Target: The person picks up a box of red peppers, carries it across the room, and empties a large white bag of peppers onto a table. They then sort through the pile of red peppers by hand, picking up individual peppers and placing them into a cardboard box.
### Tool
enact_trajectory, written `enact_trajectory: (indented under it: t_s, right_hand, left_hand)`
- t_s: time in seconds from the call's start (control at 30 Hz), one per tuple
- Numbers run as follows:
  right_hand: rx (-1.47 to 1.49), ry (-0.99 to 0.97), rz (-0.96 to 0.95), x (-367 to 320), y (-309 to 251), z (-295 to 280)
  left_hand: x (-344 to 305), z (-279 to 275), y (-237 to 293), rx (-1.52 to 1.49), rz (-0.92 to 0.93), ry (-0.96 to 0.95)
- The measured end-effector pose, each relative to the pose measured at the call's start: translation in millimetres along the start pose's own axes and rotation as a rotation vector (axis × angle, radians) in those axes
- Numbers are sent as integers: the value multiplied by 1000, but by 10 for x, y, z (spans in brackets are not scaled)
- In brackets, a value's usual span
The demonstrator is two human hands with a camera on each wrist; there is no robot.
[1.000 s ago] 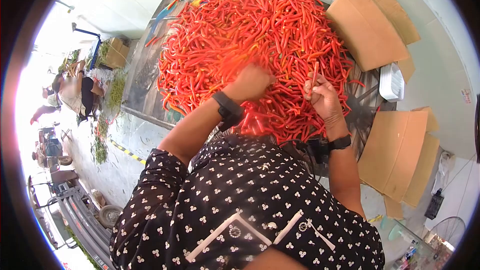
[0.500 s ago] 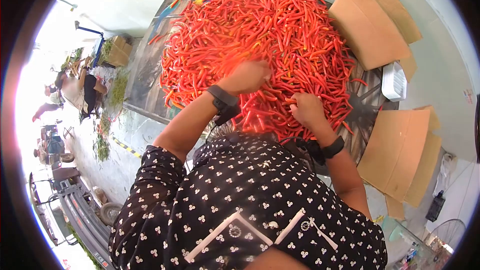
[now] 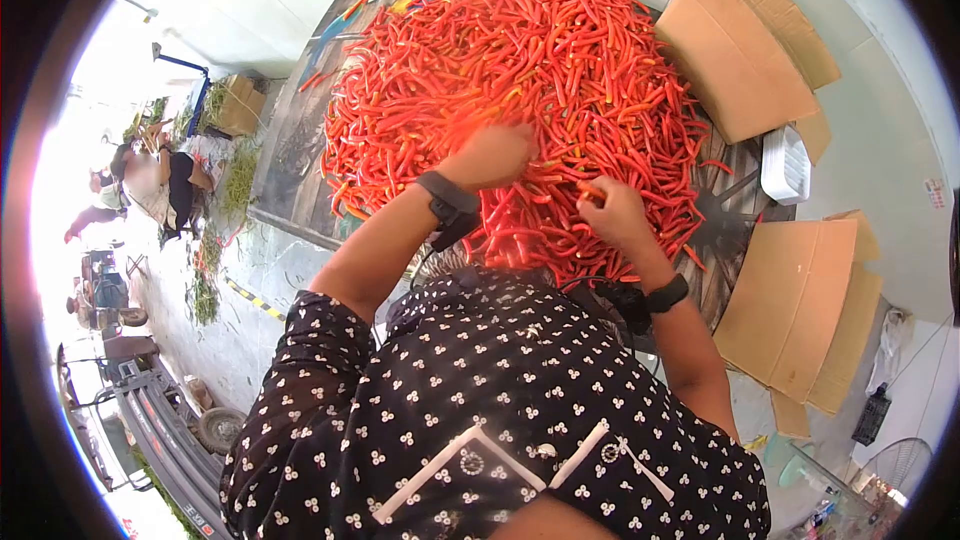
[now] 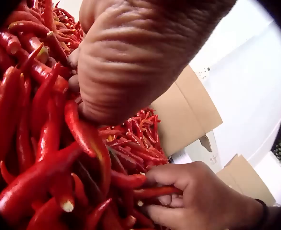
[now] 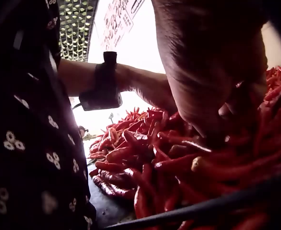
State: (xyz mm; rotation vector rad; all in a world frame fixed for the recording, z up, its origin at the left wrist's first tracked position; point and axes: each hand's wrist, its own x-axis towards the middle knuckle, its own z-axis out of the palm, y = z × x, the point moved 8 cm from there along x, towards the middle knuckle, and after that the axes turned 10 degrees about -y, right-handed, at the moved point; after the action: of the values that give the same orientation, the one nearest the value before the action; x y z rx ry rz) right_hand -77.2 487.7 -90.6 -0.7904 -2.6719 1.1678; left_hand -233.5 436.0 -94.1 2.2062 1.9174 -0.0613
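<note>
Red chili peppers [image 3: 430, 70] lie in a large heap across the table. My left hand [image 3: 490, 155] reaches into the near middle of the heap, its fingers bent down among the peppers. In the left wrist view a chili pepper [image 4: 78, 127] lies right at the fingertips of that hand; I cannot tell whether it is gripped. Close to its right, my right hand [image 3: 618, 215] pinches a chili pepper [image 4: 155, 192] between thumb and fingers, low over the heap's near side. The right wrist view shows the right hand [image 5: 212, 72] from behind, dark, with its fingertips among the peppers.
Two cardboard boxes [image 3: 735, 50] [image 3: 790, 300] stand on the right, with a white plastic tray [image 3: 785, 165] between them. The wooden table top [image 3: 290, 175] shows at the left. Farther left, a person [image 3: 150, 180] sits near green stalks on the floor.
My right hand, earlier raised at the right with an upright chili pepper, has come down and left to the heap's near side. The left hand has stayed at nearly the same spot.
</note>
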Motion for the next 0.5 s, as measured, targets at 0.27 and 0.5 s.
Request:
enact_trajectory:
  t_s: [0.27, 0.5]
  right_hand:
    - [278, -82, 77, 215, -15, 145]
    - [-231, -127, -8, 349, -412, 366]
  left_hand:
    - [-371, -375, -252, -618, -182, 277]
    - [-515, -172, -276, -731, -199, 233]
